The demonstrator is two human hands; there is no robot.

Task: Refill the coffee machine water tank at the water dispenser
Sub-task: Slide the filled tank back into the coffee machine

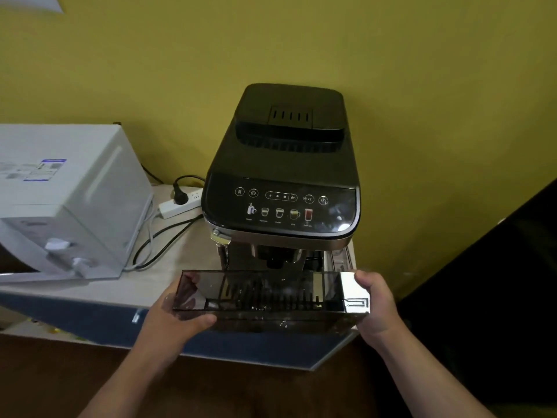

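A black coffee machine stands on the pale counter against the yellow wall. In front of it I hold a smoky transparent water tank with a chrome end, lying level above the counter's front edge. My left hand grips its left end from below, thumb on the front wall. My right hand grips the chrome right end. A white water dispenser stands on the counter at the left, its taps facing forward.
A white power strip with a black plug and loose cables lies between the dispenser and the machine. The counter has a blue front edge. A dark surface rises at the right.
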